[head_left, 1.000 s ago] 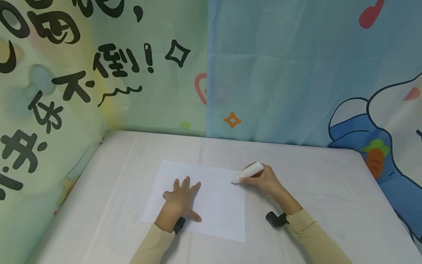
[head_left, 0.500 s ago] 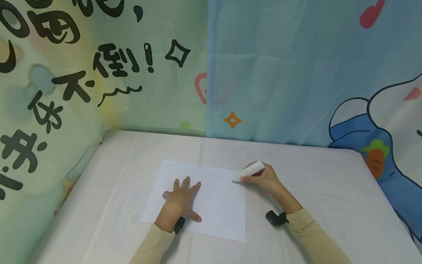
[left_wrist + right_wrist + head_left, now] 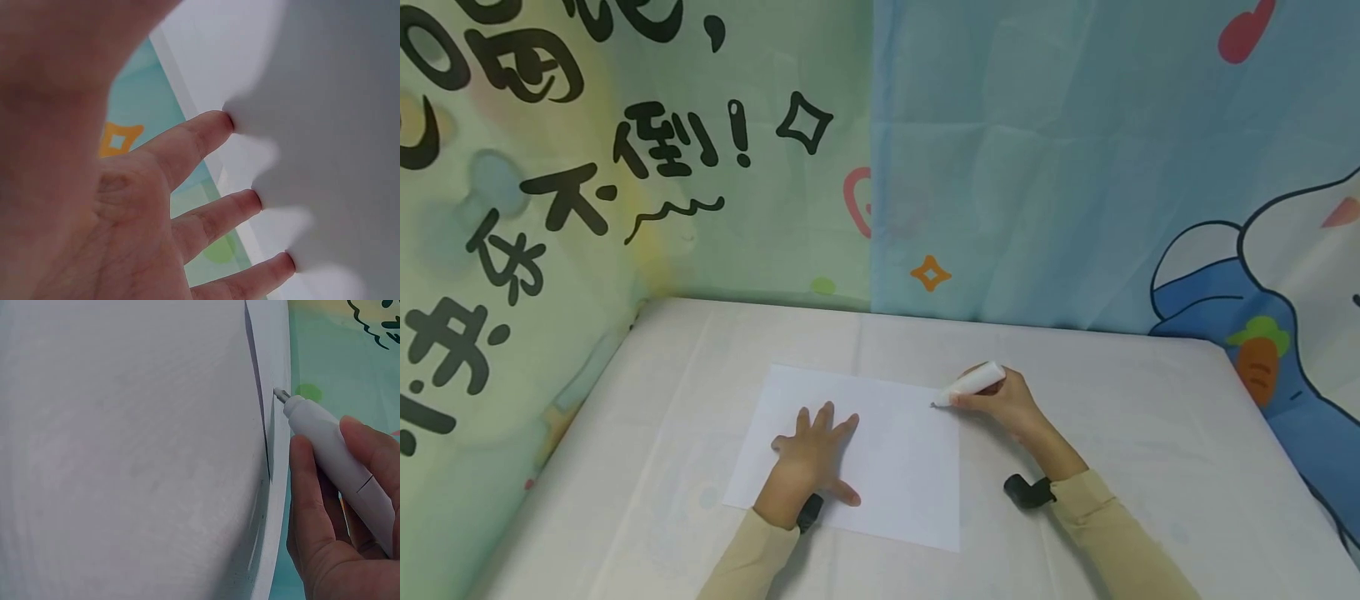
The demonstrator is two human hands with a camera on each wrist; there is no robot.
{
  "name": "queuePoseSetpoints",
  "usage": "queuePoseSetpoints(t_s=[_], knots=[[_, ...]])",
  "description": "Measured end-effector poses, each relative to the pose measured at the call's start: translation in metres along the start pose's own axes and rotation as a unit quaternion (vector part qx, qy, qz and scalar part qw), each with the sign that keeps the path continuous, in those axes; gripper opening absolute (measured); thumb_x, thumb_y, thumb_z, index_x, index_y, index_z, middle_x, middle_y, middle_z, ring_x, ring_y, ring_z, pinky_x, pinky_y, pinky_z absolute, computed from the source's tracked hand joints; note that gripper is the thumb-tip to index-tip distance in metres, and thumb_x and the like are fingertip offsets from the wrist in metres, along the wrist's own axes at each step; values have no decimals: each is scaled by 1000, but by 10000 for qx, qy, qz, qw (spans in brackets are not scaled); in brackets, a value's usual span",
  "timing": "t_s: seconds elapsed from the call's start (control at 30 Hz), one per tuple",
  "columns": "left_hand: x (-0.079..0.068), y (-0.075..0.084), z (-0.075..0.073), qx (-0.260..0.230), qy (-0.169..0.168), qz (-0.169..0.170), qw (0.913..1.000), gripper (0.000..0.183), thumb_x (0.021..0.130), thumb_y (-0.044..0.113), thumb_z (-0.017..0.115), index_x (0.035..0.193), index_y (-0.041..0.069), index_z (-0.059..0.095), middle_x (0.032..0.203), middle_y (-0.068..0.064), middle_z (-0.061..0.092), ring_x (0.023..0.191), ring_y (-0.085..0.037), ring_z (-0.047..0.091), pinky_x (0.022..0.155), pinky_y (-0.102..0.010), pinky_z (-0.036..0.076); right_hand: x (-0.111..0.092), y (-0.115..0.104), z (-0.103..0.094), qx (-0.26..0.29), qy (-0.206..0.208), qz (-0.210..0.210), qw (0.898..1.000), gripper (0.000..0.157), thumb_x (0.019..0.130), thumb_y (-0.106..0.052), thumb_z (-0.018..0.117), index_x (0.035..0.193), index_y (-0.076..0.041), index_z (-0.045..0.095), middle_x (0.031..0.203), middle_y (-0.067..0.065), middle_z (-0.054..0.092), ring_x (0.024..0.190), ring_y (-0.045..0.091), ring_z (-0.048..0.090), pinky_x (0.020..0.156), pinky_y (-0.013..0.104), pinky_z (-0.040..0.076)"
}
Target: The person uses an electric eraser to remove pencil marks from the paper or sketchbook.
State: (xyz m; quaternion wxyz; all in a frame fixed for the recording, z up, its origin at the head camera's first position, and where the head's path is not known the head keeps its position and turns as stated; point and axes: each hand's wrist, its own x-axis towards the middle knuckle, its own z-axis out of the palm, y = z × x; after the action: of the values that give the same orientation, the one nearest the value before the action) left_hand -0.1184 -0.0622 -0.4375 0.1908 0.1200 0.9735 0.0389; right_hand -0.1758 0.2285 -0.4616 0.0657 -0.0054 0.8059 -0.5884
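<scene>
A sheet of white paper point(image 3: 898, 467) lies on the white-covered table. My left hand point(image 3: 811, 458) rests on its left half with the fingers spread; in the left wrist view the fingertips point(image 3: 222, 122) press down on the white surface. Between thumb and fingers, my right hand point(image 3: 1007, 404) grips a fat white correction pen point(image 3: 973, 382) with a thin metal tip. The pen is tilted, its tip at the upper right part of the paper. Seen from the right wrist, the metal tip point(image 3: 282, 395) points at the white surface, and the thumb and fingers wrap the barrel.
A white cloth point(image 3: 1112, 400) covers the table. Printed curtains point(image 3: 1037, 167) in green and blue hang behind and at the left side. Dark wrist-camera mounts point(image 3: 1028, 492) sit at both wrists, below tan sleeves point(image 3: 1120, 533).
The right hand and the correction pen have shifted a little up and to the right, toward the paper's far right corner. My left hand stays in place on the paper.
</scene>
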Motion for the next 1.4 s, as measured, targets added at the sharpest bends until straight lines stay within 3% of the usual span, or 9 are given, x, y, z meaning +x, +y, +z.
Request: queuePoseSetpoints(t_s=[0.83,1.4], knots=[[0,0,-2,-61,-82,-33,9999,110,56,56,89,150,28,39,157,-9,28,141,-40,27,86,-64,48,0,-6,1,300,269,158,9991,46,78,-1,78,115,13,54,92,-1,64,81,4,59,71,17,51],[-1,1,-1,-35,-21,-23,10000,109,56,55,90,149,28,40,156,-10,30,140,-40,29,85,-64,49,-8,-3,6,349,-14,98,9993,42,77,1,78,109,13,56,89,-4,63,79,7,61,70,20,53]])
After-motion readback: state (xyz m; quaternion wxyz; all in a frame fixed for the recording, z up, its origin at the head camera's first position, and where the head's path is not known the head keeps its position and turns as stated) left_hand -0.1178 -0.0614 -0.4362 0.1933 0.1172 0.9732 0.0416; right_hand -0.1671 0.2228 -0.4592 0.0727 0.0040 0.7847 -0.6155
